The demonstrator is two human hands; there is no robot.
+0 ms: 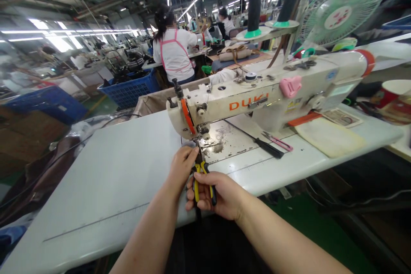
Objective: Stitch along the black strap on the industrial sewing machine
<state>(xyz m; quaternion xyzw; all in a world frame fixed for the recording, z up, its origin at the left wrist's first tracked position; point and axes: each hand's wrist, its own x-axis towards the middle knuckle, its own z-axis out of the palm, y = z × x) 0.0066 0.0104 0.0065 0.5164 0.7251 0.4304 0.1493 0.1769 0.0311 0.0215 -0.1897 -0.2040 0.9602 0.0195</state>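
Note:
My right hand (218,192) is wrapped round the yellow and black handles of a pair of pliers (198,182). The jaws of the pliers point away from me, toward the needle area of a white sewing machine (218,105). My left hand (183,165) is closed just left of the jaws, its fingertips close to the presser foot (203,136). What its fingers pinch is too small and too covered to make out. A dark strip hangs below the pliers at the table's front edge.
On the machine bed lie a black-handled screwdriver (269,147) and pink thread snips (279,141). A yellowish cloth (327,137) rests at the right. Two thread cones (254,8) and a green fan (340,15) stand behind. Further back, a person (176,53) works beside a blue crate (131,87).

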